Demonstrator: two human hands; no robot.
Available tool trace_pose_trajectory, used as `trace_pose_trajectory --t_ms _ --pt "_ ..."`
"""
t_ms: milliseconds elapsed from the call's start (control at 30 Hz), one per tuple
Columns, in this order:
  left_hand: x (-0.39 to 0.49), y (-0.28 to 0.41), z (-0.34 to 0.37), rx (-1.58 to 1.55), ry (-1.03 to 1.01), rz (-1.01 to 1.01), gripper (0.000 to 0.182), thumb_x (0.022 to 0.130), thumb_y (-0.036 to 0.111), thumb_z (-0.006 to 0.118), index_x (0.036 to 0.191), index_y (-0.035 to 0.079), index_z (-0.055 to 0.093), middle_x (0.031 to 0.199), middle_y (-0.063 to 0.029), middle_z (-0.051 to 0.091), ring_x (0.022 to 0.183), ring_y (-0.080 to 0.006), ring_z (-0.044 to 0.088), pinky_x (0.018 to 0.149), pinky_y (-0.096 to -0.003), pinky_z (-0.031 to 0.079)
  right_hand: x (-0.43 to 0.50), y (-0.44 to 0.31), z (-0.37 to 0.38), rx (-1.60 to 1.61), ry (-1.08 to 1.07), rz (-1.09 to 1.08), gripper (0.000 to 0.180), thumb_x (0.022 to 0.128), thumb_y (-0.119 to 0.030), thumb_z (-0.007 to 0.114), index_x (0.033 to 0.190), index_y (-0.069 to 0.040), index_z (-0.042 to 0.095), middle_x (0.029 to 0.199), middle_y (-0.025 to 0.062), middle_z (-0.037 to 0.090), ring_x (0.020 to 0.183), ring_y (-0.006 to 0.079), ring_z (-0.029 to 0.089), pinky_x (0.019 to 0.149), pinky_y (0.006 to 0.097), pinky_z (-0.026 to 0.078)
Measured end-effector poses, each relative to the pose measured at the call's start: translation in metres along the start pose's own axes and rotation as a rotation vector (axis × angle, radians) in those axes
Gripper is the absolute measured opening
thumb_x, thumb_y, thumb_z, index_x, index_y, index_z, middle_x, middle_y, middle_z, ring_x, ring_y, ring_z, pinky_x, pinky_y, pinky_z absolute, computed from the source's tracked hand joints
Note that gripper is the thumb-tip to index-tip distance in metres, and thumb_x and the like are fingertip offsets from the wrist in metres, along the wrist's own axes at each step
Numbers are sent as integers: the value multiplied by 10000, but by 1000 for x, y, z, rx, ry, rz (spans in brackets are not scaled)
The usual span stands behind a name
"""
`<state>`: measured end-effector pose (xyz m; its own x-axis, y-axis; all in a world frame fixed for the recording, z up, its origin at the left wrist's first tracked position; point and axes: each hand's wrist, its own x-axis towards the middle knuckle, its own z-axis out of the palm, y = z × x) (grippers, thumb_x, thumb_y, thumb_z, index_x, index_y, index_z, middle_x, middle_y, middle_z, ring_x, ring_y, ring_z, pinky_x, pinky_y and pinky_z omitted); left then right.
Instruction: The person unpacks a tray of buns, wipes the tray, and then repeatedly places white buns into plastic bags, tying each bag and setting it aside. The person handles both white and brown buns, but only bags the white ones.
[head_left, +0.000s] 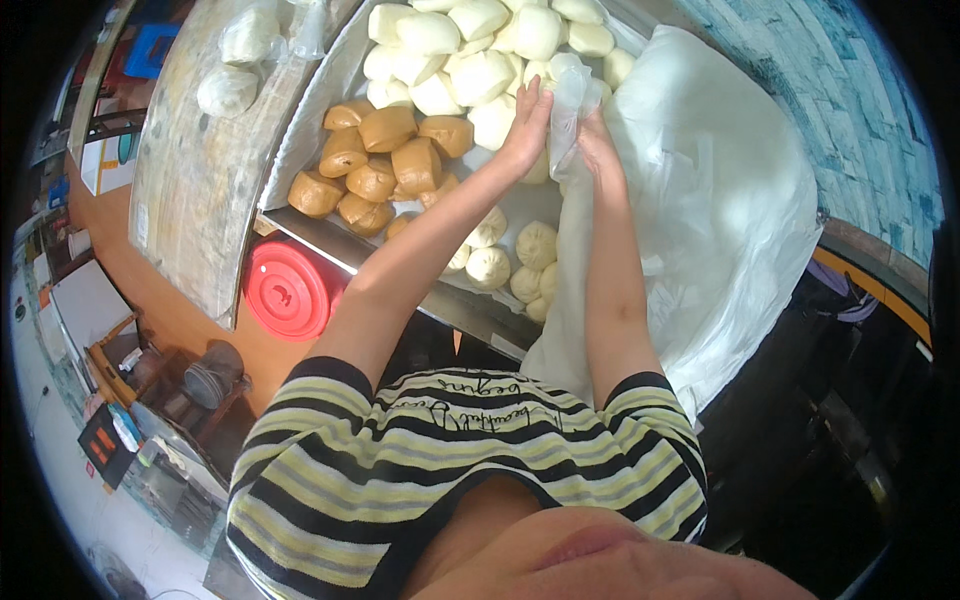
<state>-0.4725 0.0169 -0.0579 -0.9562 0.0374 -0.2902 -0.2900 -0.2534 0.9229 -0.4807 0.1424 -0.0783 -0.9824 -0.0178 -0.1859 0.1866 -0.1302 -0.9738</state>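
Note:
My right hand (598, 146) grips a clear plastic bag (566, 120), which partly hides its fingers. Just left of the bag is my left hand (529, 124), its fingers stretched out over the buns; whether it touches the bag is hard to tell. Beneath both hands lies a heap of white steamed buns (480, 75) in a cloth-lined tray (304, 142). Brown steamed buns (390, 161) are piled left of my left forearm. Round pleated buns (487, 268) sit nearer to me, between my forearms.
A white cloth (712, 187) spreads over the right side. Bagged buns (227, 90) rest on a worn wooden board (202, 180) at left. Below the tray's left corner stands a red lidded bucket (285, 289). Blue wood-patterned covering (832, 90) lies beyond the cloth.

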Motion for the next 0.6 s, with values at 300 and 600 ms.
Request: trace_pose_trajectory --t_ms 300,600 --pt "-57 115 -59 214 -165 -109 589 870 362 473 1332 44 294 1293 -136 376 1106 -209 418 954 -383 335 -102 -69 21 747 -24 87 673 768 -352 625 1278 -26 333 1227 151 454 1092 269 488 928 391 423" --pt "-115 167 -34 677 -162 500 166 720 69 663 833 16 554 710 -59 560 532 -113 476 486 -260 412 -146 -69 36 790 -163 41 734 711 -462 662 1234 -21 396 1177 133 500 1046 237 527 912 377 449"
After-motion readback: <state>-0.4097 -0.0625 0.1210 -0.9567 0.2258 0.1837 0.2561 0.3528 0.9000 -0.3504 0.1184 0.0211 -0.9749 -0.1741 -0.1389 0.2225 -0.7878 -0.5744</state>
